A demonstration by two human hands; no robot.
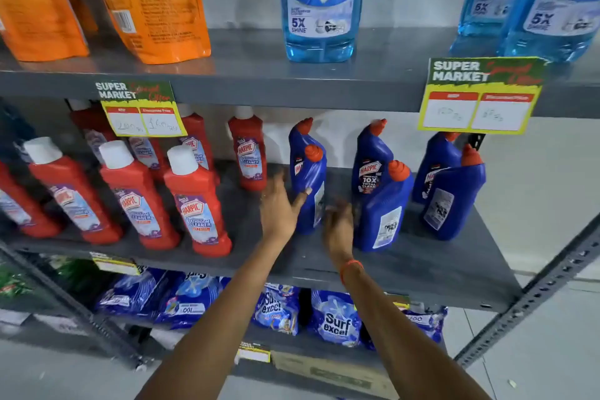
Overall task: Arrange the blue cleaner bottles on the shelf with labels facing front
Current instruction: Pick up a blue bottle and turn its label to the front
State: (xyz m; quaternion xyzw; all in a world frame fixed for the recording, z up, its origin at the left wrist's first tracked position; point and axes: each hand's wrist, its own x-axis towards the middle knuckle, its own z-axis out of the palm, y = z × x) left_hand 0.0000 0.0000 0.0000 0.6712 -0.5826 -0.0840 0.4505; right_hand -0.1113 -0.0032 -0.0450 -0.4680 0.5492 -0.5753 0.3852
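Several dark blue cleaner bottles with orange caps stand on the grey middle shelf. The front left blue bottle is turned sideways, its label at the edge. My left hand is spread open against its left side, thumb touching the bottle. My right hand, blurred, hovers between that bottle and the front middle blue bottle, which shows its back label. A rear blue bottle faces front. At the right, another front bottle shows its back label, with one more behind it.
Red bathroom cleaner bottles fill the left of the same shelf. Yellow price tags hang from the shelf above, which carries light blue glass-cleaner bottles and orange pouches. Detergent packs lie below.
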